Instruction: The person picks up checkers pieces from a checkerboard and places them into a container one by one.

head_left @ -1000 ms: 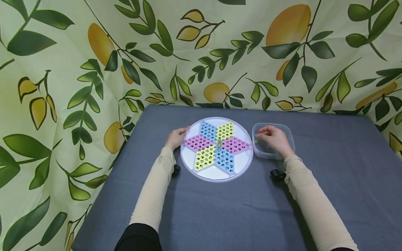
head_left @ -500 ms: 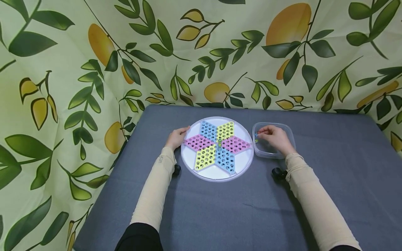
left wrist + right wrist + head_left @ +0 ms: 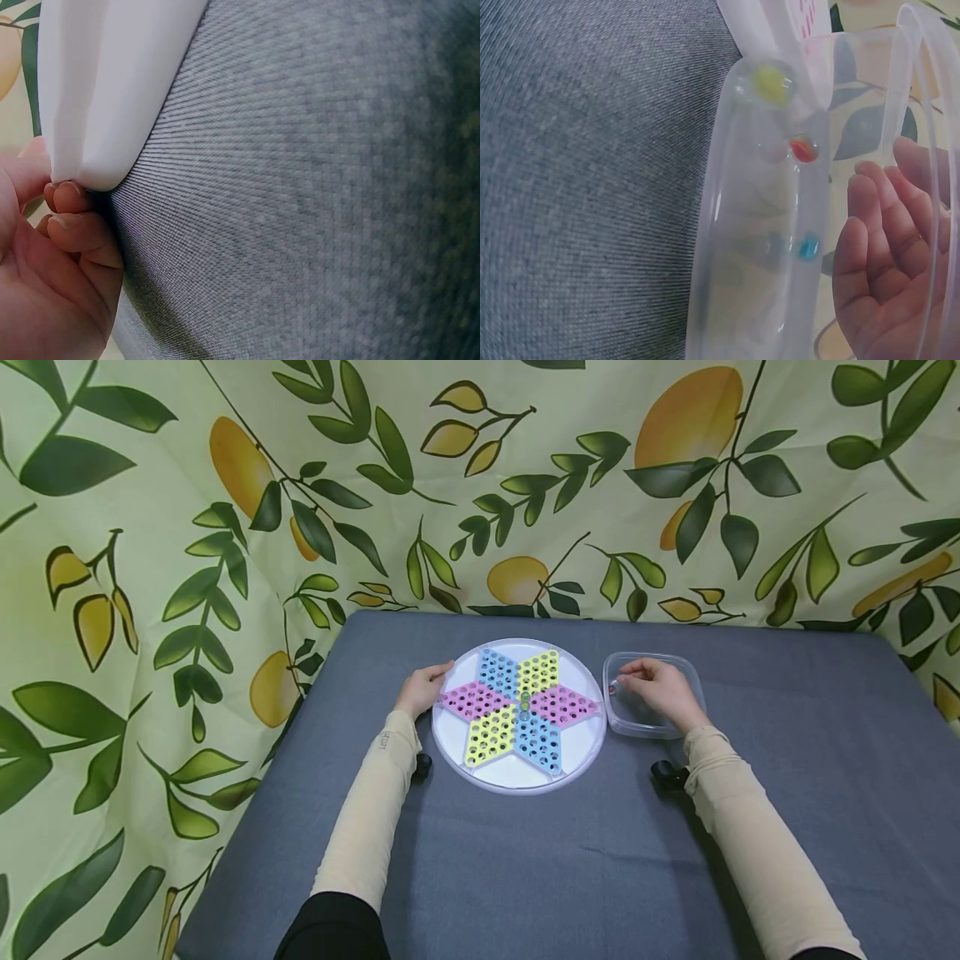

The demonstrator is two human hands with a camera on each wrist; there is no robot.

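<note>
A round white Chinese checkers board point(image 3: 495, 771) lies on the table, its star in blue, yellow and pink. Several greenish marbles point(image 3: 525, 704) sit in its middle holes. At the board's left rim my left hand point(image 3: 420, 691) grips the edge, thumb above and fingers curled against it in the left wrist view. My right hand point(image 3: 660, 687) hovers in a clear plastic container point(image 3: 642, 727), fingers loosely bent and nothing visible between them. Through the container's wall in the right wrist view I see a yellow marble point(image 3: 771, 84), a red marble point(image 3: 803, 148) and a blue marble point(image 3: 808, 247).
The container stands just right of the board, almost touching it. A grey cloth covers the table point(image 3: 525, 868). A leaf-and-fruit patterned cloth point(image 3: 420, 485) hangs behind and to the left. A black wrist device point(image 3: 667, 775) shows below the right hand.
The marbles seen beside my right fingertips look different: blue and yellow-green earlier, a small reddish one now. My right fingers have shifted slightly. The left hand and the board stay put.
</note>
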